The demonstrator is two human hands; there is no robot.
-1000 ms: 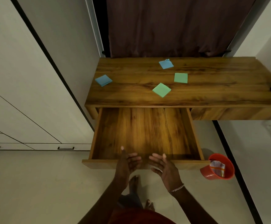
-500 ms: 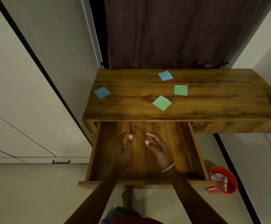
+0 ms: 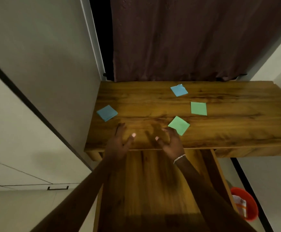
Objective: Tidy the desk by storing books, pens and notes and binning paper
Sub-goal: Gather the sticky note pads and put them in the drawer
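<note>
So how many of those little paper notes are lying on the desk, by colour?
Blue notes: 2
Green notes: 2
Total: 4

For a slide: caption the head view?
Left hand and right hand reach over the desk beside the nearer green note, drawer open below.

Dim, warm indoor light; motion blur on the hands (image 3: pixel 146 141); wide-angle bending at the edges

left hand (image 3: pixel 119 144), right hand (image 3: pixel 170 143), fingers spread
</note>
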